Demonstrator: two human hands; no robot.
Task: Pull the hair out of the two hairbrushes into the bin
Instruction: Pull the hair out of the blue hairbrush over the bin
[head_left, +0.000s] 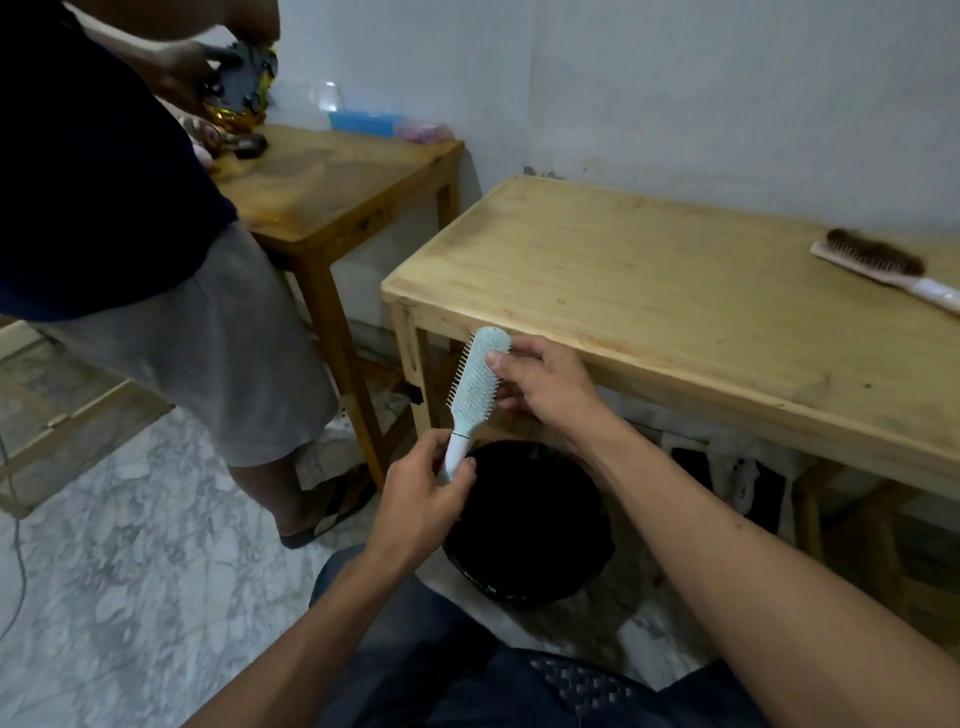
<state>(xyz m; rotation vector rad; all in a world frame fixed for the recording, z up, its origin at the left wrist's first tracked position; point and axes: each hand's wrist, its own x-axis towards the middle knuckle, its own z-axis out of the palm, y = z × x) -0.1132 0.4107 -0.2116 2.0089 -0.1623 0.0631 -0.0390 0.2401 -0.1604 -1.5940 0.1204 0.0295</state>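
Above the round black bin (524, 525), a pale-blue plastic paddle hairbrush (477, 382) stands nearly upright, head uppermost, left hand (423, 496) closed round its white handle, right hand (545, 382) pinching the bristled head.

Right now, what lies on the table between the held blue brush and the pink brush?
Head view: only bare wood of the table between the blue brush, held over the bin, and the pink brush.

Two hairbrushes are in view: one pale blue hairbrush (476, 384) between two hands, a left grip (423, 499) and a right grip (545, 384), and one pink hairbrush (878, 262) well beyond the right grip. One black bin (524, 525) sits below them; two wooden desks (649, 291) (332, 182) stand beyond.
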